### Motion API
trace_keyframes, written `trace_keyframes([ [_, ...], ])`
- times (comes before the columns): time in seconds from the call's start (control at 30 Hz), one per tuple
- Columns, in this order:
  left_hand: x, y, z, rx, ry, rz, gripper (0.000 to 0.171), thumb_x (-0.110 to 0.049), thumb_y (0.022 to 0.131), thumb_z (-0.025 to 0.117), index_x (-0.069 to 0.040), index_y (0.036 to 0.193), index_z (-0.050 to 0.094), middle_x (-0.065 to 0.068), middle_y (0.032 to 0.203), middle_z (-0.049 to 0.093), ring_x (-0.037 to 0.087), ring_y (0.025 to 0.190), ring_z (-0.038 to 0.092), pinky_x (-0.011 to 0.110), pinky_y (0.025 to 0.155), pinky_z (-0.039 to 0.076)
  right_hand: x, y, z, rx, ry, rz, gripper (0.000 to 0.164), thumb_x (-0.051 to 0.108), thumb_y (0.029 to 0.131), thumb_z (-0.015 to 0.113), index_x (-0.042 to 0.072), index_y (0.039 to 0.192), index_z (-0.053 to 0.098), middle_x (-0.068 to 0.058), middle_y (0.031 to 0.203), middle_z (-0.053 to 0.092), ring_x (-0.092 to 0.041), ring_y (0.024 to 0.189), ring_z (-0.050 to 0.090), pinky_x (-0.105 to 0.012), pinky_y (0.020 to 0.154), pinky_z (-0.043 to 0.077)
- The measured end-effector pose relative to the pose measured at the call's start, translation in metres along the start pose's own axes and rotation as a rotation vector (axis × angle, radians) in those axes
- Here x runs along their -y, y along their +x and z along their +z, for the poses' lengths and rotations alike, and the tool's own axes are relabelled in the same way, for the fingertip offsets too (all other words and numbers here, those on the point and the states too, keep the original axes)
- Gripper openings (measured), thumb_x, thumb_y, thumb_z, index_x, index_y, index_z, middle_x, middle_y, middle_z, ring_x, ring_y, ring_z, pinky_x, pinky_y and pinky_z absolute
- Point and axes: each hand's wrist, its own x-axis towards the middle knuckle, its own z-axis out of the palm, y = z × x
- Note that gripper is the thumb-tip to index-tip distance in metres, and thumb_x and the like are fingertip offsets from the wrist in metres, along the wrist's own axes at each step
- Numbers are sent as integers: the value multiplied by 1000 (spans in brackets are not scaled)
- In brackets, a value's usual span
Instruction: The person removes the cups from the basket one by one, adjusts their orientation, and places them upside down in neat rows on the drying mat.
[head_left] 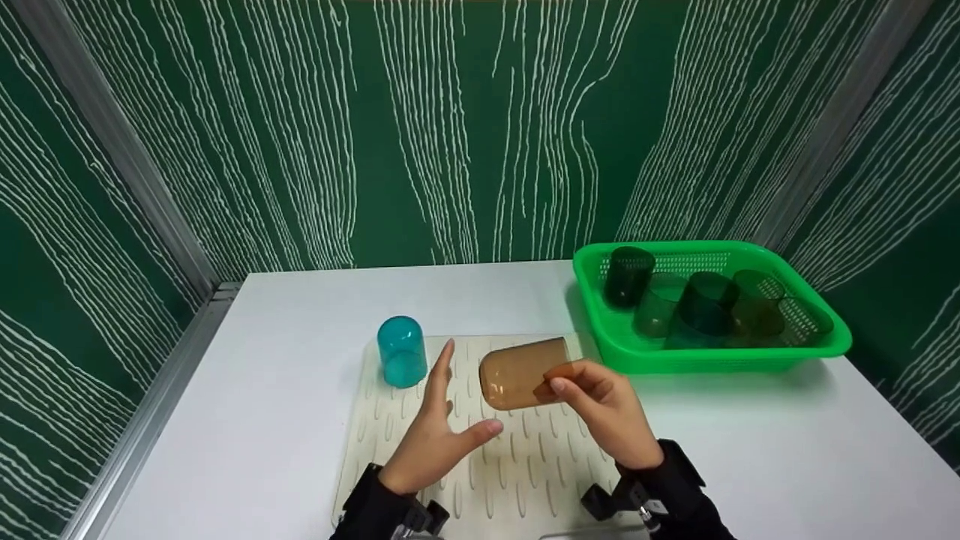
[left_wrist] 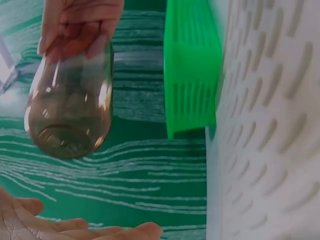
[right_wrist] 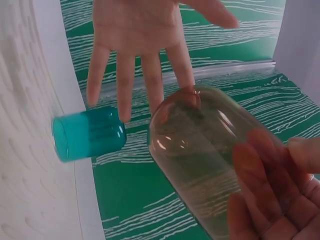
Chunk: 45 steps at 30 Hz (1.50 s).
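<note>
An amber see-through cup (head_left: 517,375) is held on its side above the cream ridged mat (head_left: 480,480), its closed base pointing left. My right hand (head_left: 604,405) pinches it at the rim, with fingers inside and thumb outside, as the right wrist view also shows. Beside the base, my left hand (head_left: 442,435) has its fingers straight and its thumb spread, and in the head view a gap separates it from the cup. A teal cup (head_left: 403,352) stands upside down on the mat's far left corner, just beyond the left fingertips.
At the back right of the white table (head_left: 300,315) stands a green slotted basket (head_left: 712,364). Several dark and tinted cups lie in it, among them a black cup (head_left: 628,277). Green walls with white wavy lines (head_left: 480,135) enclose the table.
</note>
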Motion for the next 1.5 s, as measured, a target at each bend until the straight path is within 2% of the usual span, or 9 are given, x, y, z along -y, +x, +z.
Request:
trace_keyframes([
  [0.17,-5,10,12,-37,-88,12,113,-55,80,74,-36,156,-7,3,166,-8,38,152,5,71,111,22,2,-2,6,2,29,26,18,-2,97,53,-16,107,59,2,97,74,-13,89,72,-29,83,58],
  [0.33,-5,17,22,-76,-224,39,109,-52,83,73,-34,157,-6,7,166,-4,39,152,10,60,109,37,0,-4,14,50,60,-27,18,-3,97,52,-17,107,58,3,99,73,-13,91,72,-29,82,58],
  [0.53,-8,20,29,-79,-399,46,98,-40,87,73,-28,156,6,12,163,9,34,143,33,45,102,49,-1,-5,21,64,122,-55,19,-6,98,49,-21,108,55,3,101,73,-15,92,72,-30,82,58],
  [0.67,-10,21,31,-98,-423,70,84,-35,88,72,-21,152,20,14,154,26,32,132,48,41,94,54,-3,-5,21,60,134,-53,20,-6,98,49,-22,108,53,2,102,72,-15,94,72,-31,83,58],
  [0.9,-11,26,30,-121,-299,99,56,-33,94,66,-9,134,37,16,135,46,30,120,53,33,92,53,-7,-4,20,63,143,-42,20,-5,98,49,-22,108,53,-4,105,72,-17,95,72,-33,84,58],
  [1.07,-17,30,25,-90,-242,71,57,-36,93,66,-10,134,36,15,133,45,27,118,53,33,88,57,-9,-3,17,29,94,-12,19,-3,97,52,-20,104,55,0,100,72,-14,93,72,-30,84,57],
  [1.2,-25,33,18,-71,-138,71,62,-42,92,66,-10,135,35,13,134,45,26,122,52,37,98,51,-13,-1,13,20,24,-11,17,-3,96,55,-17,104,58,1,99,72,-11,94,71,-27,85,57],
  [1.37,-35,40,7,-71,9,68,67,-46,90,67,-10,137,34,12,134,43,25,120,48,41,101,45,-21,1,2,-5,-175,-58,14,-2,94,59,-6,106,65,-10,100,71,-7,94,69,-22,83,55],
  [1.5,-42,48,0,-101,119,78,68,-45,89,68,-9,135,34,11,126,45,22,114,48,38,98,43,-25,2,-10,-84,-460,-155,17,-1,90,65,2,106,69,-8,99,73,-10,93,68,-17,84,51],
])
